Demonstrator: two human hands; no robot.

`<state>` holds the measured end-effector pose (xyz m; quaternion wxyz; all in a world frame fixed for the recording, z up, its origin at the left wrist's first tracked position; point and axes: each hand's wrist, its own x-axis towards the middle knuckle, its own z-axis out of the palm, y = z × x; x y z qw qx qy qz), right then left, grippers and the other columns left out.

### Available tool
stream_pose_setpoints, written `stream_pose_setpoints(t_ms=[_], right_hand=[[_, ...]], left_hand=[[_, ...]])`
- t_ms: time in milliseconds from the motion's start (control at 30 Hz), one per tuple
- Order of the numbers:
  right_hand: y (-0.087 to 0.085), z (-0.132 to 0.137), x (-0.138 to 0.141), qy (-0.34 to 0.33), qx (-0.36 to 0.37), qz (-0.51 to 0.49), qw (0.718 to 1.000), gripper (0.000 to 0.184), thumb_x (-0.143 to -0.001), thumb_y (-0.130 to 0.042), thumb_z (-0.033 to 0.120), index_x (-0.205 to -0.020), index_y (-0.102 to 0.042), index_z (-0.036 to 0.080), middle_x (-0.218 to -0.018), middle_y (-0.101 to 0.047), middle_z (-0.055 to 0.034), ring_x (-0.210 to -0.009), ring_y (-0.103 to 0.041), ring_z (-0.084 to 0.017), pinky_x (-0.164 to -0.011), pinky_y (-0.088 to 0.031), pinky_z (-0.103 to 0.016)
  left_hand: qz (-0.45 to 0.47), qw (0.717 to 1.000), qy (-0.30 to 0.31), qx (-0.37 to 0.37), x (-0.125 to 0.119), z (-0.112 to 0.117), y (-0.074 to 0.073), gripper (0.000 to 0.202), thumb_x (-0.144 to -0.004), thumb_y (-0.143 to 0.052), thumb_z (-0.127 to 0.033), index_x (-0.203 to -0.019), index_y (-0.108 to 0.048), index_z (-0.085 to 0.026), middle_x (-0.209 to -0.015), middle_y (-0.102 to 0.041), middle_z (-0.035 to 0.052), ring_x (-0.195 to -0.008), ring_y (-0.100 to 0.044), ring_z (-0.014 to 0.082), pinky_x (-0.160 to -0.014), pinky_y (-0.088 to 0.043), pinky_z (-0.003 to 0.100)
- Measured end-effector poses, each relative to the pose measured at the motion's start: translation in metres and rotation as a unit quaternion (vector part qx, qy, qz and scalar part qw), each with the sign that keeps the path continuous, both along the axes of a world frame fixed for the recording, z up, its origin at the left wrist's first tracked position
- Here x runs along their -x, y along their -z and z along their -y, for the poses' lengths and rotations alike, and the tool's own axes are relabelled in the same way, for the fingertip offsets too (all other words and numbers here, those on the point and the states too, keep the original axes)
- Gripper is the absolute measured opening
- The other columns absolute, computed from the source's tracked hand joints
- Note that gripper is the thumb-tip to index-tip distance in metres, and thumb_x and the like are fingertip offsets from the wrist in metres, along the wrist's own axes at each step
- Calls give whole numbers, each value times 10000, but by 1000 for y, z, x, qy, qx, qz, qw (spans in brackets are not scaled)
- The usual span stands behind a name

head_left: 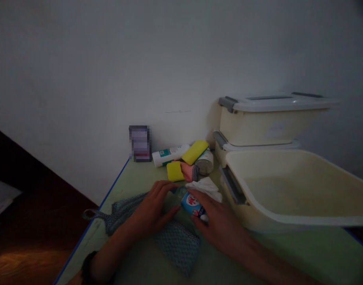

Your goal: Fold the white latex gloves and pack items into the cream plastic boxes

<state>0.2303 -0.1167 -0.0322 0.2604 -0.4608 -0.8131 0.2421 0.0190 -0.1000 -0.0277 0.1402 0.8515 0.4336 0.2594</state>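
Observation:
My right hand is closed around a small blue-labelled container with red lettering, thumb at its near side and fingers over the top. Facing it, my left hand has its thumb and fingers apart. Its fingertips come close to a clear bluish part at the container's left end; whether they touch it I cannot tell. Under and beside my left hand lies a dark blue-grey mesh cloth, with a loop at its far left end. A crumpled white cloth or tissue lies just behind my right hand.
Behind the hands are two yellow sponges, a pink cloth, a white-and-green bottle and a clear-ended can. A blurred dark upright object leans near the wall. At right stand an open cream bin and stacked lidded boxes.

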Motion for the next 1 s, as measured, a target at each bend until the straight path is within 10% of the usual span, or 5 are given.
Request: stream_pose_setpoints(t_ms=[333,533,700,1000], right_hand=[[10,2,8,65,175,-351,918,428,-783,-616,319,-1181,-486,228,-1178,-605,-91,-944,-642,-217,-777,-539,-365],[14,8,11,37,125,-313,941,443,-800,-591,307,-1215,-445,248,-1207,-567,-80,-985,-619,-208,-801,-522,-332],[10,9,11,13,65,-239,969,501,-778,-598,257,-1242,-411,228,-1277,-502,-96,-1127,-538,-235,-936,-457,-388],[20,-2,-1,-96,128,-208,965,699,-797,-608,405,-1374,-303,154,-1443,-380,-159,-1343,-320,-278,-1098,-249,-484]], left_hand=[[129,991,-46,0,-10,-1,15,693,-856,-553,-281,-1417,-148,-317,-1481,-164,130,-1363,-252,301,-1073,-325,506],[326,910,-44,254,-11,-4,15,722,-848,-560,-385,-1420,-157,-207,-1290,-539,161,-1192,-517,274,-1003,-406,461],[380,878,-70,283,-9,-4,7,475,-717,-701,-396,-1103,-557,-160,-1105,-668,113,-1058,-604,284,-923,-471,381],[520,779,-71,344,-12,-12,12,452,-706,-733,-337,-1098,-592,-162,-941,-736,67,-875,-683,226,-869,-488,331]])
